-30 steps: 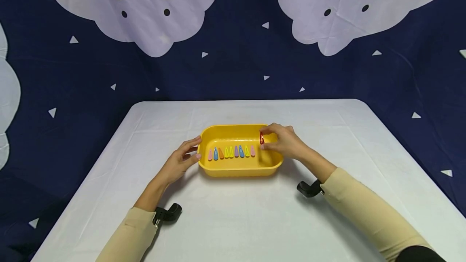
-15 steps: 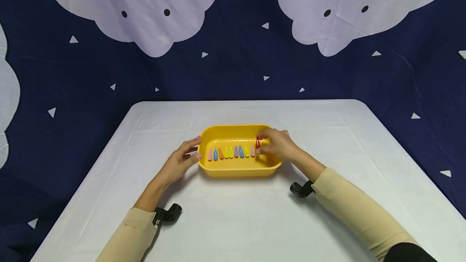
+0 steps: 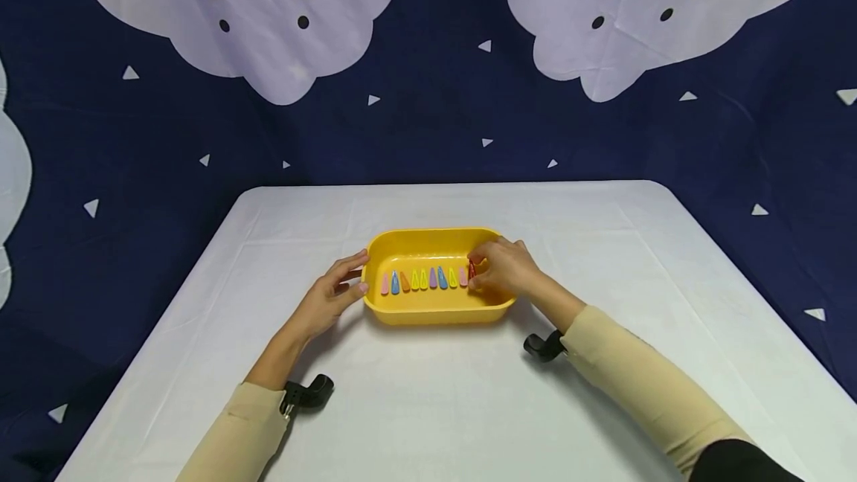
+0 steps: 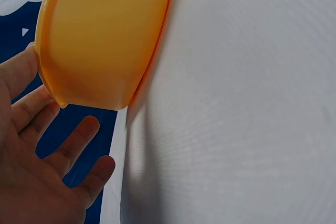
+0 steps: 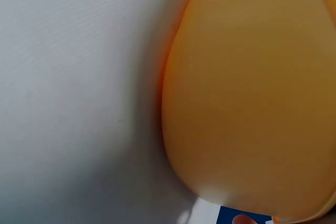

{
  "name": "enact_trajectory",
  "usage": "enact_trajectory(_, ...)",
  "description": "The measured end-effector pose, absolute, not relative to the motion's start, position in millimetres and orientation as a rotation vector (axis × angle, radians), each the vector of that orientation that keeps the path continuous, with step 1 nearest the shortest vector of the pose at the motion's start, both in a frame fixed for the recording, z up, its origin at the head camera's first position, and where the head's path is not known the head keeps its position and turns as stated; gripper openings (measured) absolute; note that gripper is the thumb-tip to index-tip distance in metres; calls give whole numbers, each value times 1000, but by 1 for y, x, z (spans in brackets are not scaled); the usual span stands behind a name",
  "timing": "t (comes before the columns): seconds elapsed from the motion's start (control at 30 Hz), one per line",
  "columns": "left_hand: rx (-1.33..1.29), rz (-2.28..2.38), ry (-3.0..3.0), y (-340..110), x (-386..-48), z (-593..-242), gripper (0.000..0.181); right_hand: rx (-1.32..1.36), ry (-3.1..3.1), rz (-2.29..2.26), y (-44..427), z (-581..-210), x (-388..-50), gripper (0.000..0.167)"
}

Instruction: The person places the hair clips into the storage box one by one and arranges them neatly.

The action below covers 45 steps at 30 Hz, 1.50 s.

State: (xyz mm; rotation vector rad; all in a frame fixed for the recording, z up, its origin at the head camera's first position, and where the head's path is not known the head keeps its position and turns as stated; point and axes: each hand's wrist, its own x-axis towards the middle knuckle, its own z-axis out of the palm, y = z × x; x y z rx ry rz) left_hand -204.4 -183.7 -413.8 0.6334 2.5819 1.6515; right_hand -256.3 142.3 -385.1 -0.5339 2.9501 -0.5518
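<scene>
A row of colourful snap hair clips (image 3: pixel 432 278) lies on the floor of a yellow plastic tray (image 3: pixel 438 316). At the row's right end my right hand (image 3: pixel 514 269) pinches a red hair clip (image 3: pixel 472 269) between thumb and fingers, low inside the tray beside a pink clip (image 3: pixel 463 277). Whether the red clip touches the floor I cannot tell. My left hand (image 3: pixel 321 306) rests its fingertips against the tray's left rim, fingers spread, as the left wrist view also shows at the tray wall (image 4: pixel 100 40). The right wrist view shows mostly the tray's outside (image 5: pixel 252 98).
The tray stands on a table with a white cloth (image 3: pixel 428 400). Behind the table hangs a dark blue curtain (image 3: pixel 428 125) with white clouds and triangles. A black wrist camera (image 3: pixel 309 393) sits under the left sleeve, another camera (image 3: pixel 544 346) under the right.
My right hand has moved left and lower with the red hair clip, bringing it to the right end of the row. The left hand stays at the tray's rim.
</scene>
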Motion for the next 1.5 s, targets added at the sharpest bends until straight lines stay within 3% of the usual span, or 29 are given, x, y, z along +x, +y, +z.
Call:
enact_trajectory(0.93, 614, 1647, 2604, -189, -203, -414, 51, -632, 3005, -68, 130, -386, -255, 44)
enact_trajectory(1.5, 605, 1595, 2626, -188, -204, -413, 50, -606, 2962, -382, 138, -385, -254, 51)
